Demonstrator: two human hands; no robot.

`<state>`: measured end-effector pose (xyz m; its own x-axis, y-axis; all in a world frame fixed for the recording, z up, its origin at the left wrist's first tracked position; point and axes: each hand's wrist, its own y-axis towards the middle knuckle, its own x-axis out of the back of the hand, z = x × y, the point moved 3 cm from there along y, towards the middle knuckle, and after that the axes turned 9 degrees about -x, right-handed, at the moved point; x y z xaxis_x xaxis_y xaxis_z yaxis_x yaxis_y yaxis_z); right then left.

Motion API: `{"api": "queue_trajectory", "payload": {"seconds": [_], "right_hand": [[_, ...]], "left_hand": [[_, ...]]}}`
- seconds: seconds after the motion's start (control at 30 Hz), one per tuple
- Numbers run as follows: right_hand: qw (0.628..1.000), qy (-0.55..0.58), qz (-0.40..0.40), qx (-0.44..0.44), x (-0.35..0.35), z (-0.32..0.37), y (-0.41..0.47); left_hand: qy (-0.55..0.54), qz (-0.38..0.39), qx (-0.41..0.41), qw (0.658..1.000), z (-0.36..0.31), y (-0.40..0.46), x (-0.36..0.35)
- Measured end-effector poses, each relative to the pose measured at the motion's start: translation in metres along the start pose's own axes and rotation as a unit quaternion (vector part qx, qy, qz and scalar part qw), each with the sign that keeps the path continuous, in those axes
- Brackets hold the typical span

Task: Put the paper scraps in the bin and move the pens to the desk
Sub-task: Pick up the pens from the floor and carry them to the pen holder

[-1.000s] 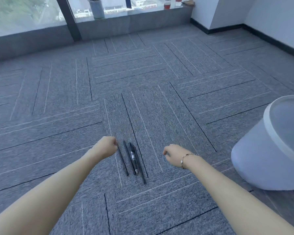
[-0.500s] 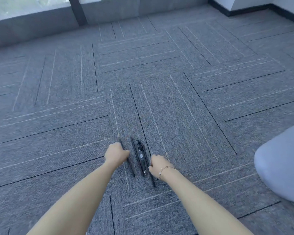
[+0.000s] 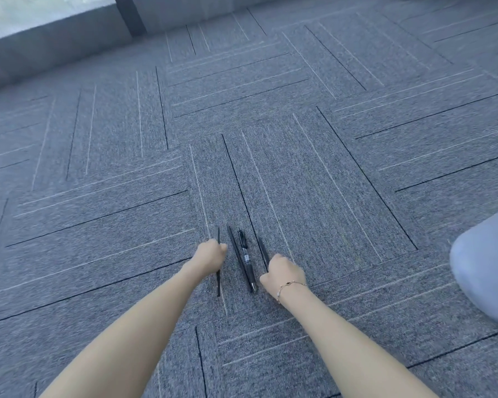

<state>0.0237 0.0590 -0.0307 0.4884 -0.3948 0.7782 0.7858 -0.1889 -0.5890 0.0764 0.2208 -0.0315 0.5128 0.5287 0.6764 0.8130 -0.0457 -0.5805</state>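
Note:
Several black pens lie side by side on the grey carpet. My left hand (image 3: 210,257) is closed around the leftmost thin pen (image 3: 218,284), which sticks out above and below the fist. My right hand (image 3: 282,272), with a bracelet on the wrist, is closed on the rightmost pen (image 3: 262,249). Between the hands two pens stay on the floor: a slim one (image 3: 236,254) and a thicker one with a white label (image 3: 246,262). No paper scraps are in view.
The pale grey-white bin (image 3: 485,268) shows at the right edge, partly cut off. A low grey ledge under a window with a dark post (image 3: 128,15) runs along the top left. Carpet tiles cover the floor.
The view has tilted down and closer to the floor. Both hands came down onto the pens and closed, the left on the leftmost pen, the right on the rightmost, which now lie farther apart.

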Motion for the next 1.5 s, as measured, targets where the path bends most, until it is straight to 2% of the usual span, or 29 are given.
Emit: {"api": "queue_trajectory", "payload": {"seconds": [0.13,0.33,0.43,0.57,0.7,0.8,0.93,1.03,1.17,1.23,1.5], "right_hand": [[1.000,-0.010,-0.018,0.009,0.008,-0.016,-0.001],[0.999,-0.016,-0.020,0.023,0.021,-0.027,-0.002],[0.999,-0.017,-0.005,0.046,0.022,-0.016,-0.002],[0.997,-0.010,0.006,0.077,0.017,0.011,-0.002],[0.998,0.008,0.034,0.054,0.005,0.033,0.000],[0.999,0.024,0.026,0.038,-0.003,0.043,0.002],[1.000,0.026,0.010,0.007,-0.010,0.044,0.006],[1.000,0.000,0.007,0.002,-0.013,0.041,0.009],[0.994,-0.107,-0.007,0.038,-0.011,0.038,0.008],[0.991,-0.125,0.001,0.041,-0.005,0.035,0.005],[0.996,0.031,0.071,0.050,0.048,-0.032,0.001]], "left_hand": [[0.007,-0.037,-0.018,0.999,-0.013,0.002,-0.008],[0.032,-0.019,0.006,0.999,-0.025,0.007,-0.015],[0.016,-0.017,0.010,1.000,-0.028,0.005,-0.011],[0.052,-0.027,-0.008,0.998,-0.023,-0.005,0.007],[0.054,0.021,-0.025,0.998,0.001,-0.008,0.021],[0.077,0.001,-0.022,0.997,0.006,-0.011,0.035],[0.051,-0.018,-0.003,0.999,0.004,-0.017,0.041],[0.015,0.010,0.012,1.000,0.000,-0.012,0.037],[0.046,0.049,-0.024,0.997,-0.014,-0.009,0.034],[0.077,0.068,-0.049,0.994,-0.022,-0.008,0.033],[0.136,0.093,-0.108,0.980,-0.072,-0.013,0.022]]}}
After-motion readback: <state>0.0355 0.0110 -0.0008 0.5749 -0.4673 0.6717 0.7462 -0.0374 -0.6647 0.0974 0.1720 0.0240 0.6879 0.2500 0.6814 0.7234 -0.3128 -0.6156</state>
